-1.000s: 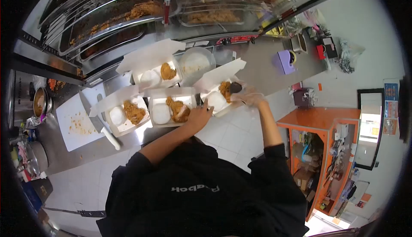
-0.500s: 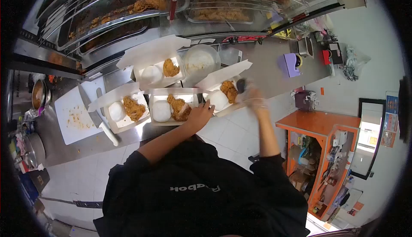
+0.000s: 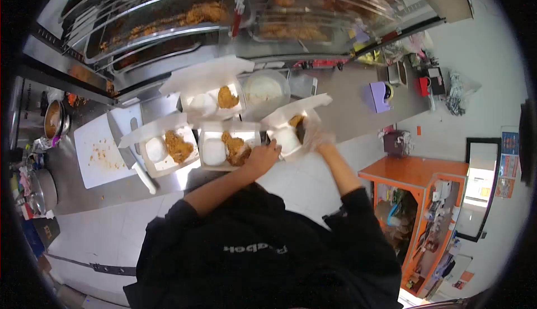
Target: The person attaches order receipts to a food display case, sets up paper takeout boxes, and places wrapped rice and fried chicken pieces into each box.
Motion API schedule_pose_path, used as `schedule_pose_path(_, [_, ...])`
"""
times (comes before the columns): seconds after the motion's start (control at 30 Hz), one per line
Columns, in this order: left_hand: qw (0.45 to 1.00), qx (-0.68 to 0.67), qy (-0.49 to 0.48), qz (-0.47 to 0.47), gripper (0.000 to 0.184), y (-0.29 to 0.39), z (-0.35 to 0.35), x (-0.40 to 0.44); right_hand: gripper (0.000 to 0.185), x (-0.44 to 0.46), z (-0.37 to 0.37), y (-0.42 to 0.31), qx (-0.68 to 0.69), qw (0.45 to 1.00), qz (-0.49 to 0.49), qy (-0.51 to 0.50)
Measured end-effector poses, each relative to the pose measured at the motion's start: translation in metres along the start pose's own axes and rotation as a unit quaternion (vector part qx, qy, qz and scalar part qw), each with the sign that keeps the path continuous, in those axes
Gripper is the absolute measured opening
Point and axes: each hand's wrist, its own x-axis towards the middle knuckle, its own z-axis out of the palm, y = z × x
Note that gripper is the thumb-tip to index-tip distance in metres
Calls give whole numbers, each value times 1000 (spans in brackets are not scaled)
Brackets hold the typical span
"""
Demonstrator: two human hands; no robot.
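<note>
My right hand point(image 3: 319, 135), in a clear plastic glove, reaches into the far-right takeout box point(image 3: 288, 151). Its fingers are around a small dark object point(image 3: 301, 132), whose kind I cannot make out, beside a ball of white rice point(image 3: 287, 139) and a partly hidden piece of fried chicken point(image 3: 296, 121). My bare left hand point(image 3: 263, 159) has its fingers closed at the near left edge of that box. Just left of it stands another open box point(image 3: 218, 167) with rice point(image 3: 213, 151) and fried chicken point(image 3: 236, 148).
Two more open boxes, one at left point(image 3: 168, 169) and one behind point(image 3: 215, 114), hold rice and chicken. A knife point(image 3: 144, 177) lies by the white cutting board point(image 3: 92, 166). A round tub point(image 3: 274, 92) stands behind; a glass display case point(image 3: 235, 34) borders the counter.
My right hand has moved left and down into the far-right box, carrying the dark object in beside the rice. My left hand stays by the box edge. The view has shifted slightly.
</note>
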Motion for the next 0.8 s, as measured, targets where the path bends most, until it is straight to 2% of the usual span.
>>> schedule_pose_path(0.1, [999,-5,30,9,22,-3,5,0,58,-26,-90,2,57,994,14,-91])
schedule_pose_path(0.17, [1000,-19,14,-6,23,1,4,-1,47,-31,-70,-4,30,998,51,-33])
schedule_pose_path(0.23, [1000,-13,0,-3,23,5,3,-4,46,-33,-39,-14,4,996,77,-38])
schedule_pose_path(0.3, [1000,14,3,1,22,1,5,2,51,-12,-21,-24,-31,992,80,-96])
schedule_pose_path(0.4, [999,9,50,12,20,-3,6,-2,60,0,-50,20,95,980,-28,-172])
schedule_pose_path(0.5, [998,17,-54,-14,32,-1,1,-1,65,-12,-59,27,218,966,83,-115])
schedule_pose_path(0.6, [1000,4,-2,-20,18,3,1,-1,66,-22,-14,-4,85,993,59,-49])
schedule_pose_path(0.7, [1000,10,1,-6,23,0,5,-6,73,-6,-30,23,219,953,45,-206])
schedule_pose_path(0.77, [1000,15,11,-2,25,-4,1,0,73,4,-47,40,265,949,11,-171])
schedule_pose_path(0.8, [1000,16,11,-4,26,-3,3,-3,71,3,-43,50,264,959,-19,-98])
